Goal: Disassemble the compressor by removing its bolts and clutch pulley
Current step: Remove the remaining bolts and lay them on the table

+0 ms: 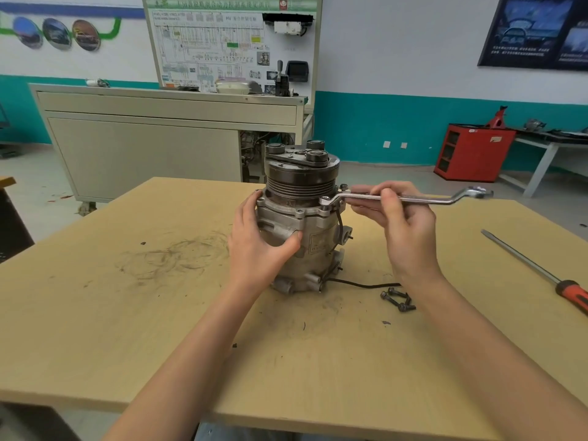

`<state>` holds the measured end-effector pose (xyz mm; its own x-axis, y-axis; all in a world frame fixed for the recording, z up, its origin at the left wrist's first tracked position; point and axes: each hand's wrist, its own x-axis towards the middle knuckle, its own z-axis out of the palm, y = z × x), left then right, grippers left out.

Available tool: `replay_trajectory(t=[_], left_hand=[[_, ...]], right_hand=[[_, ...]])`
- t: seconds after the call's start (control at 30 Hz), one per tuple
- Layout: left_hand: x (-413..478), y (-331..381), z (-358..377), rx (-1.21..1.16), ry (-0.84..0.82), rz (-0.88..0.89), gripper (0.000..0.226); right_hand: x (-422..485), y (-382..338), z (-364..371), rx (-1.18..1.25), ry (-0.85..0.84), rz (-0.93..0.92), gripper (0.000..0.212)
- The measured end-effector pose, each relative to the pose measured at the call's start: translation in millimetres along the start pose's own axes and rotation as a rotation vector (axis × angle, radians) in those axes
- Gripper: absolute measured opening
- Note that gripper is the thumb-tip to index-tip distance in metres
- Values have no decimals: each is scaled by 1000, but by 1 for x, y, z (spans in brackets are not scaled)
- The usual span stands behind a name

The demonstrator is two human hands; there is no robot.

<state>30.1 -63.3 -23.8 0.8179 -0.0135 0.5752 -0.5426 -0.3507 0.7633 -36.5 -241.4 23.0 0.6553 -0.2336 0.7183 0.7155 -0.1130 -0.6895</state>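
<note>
My right hand (397, 224) is pinching the wrench (413, 198), left hand (261, 240) clasping the compressor (318, 237); I'm risking the ring slipping off the bolt (325, 198) just leftward.

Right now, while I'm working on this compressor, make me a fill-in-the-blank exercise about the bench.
1. The left hand grips the compressor, which stands ____ on the wooden table.
2. The right hand holds a ring spanner whose ring end sits over a flange ____.
3. The loose bolts lie on the table to the ____ of the compressor's base.
4. The screwdriver lies on the table, held by ____ hand.
Missing words: upright; bolt; right; neither.
</note>
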Motion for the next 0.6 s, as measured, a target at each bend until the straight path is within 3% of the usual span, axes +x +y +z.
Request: replay_trajectory(t=[0.1, 0.17, 0.23, 0.3, 0.4, 0.53, 0.6], left_hand=[[1, 0, 0, 2, 2, 4, 92], [1, -1, 0, 2, 1, 7, 92], [1, 0, -1, 1, 0, 7, 93], [0, 0, -1, 3, -1, 8, 93], [0, -1, -1, 3, -8, 11, 93], [0, -2, -1, 4, -4, 12, 94], [0, -1, -1, 5, -1, 16, 93]], right_hand=[[24, 10, -10, 464, 12, 470, 20], [41, 14, -14, 517, -52, 600, 23], [53, 14, -10, 489, -81, 607, 25], [59, 9, -8, 346, -17, 483, 26], [53, -5, -7, -40, 102, 155, 20], [35, -30, 12, -544, -56, -426, 10], [29, -39, 23, -790, -134, -664, 21]])
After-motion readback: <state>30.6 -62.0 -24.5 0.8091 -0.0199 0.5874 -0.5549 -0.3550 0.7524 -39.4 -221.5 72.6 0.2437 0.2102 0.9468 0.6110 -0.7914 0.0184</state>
